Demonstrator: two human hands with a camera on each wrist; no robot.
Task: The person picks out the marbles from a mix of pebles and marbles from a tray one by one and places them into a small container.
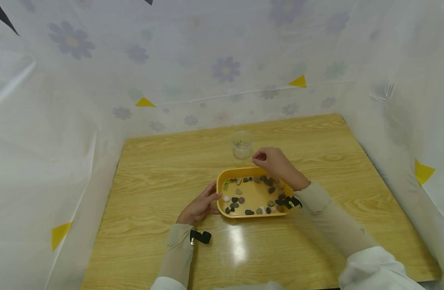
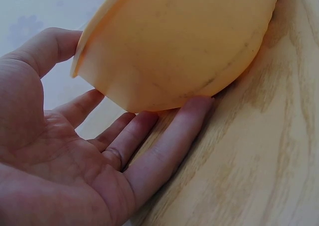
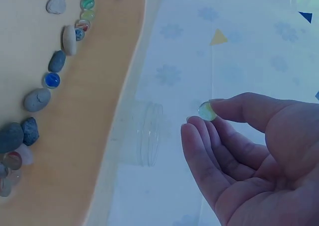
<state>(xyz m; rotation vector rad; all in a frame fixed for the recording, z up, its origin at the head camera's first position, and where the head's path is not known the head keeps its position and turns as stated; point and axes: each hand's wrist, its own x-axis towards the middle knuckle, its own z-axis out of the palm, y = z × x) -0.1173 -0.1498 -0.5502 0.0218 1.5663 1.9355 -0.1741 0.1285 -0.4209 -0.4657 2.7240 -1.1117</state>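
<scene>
My head camera looks forward and down on the yellow tray (image 1: 256,198) from well above; my left-wrist camera faces its outside close up; my right-wrist camera looks beyond its far side, sharing the jar (image 1: 242,152) with the head view.

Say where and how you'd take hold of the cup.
Probably round the middle of its wall, from the person's right: the cup stands upright with a round, fairly straight wall, and the tray lies on its near side. The right hand is beside it, but pinches a marble, so that should be released first.
</scene>
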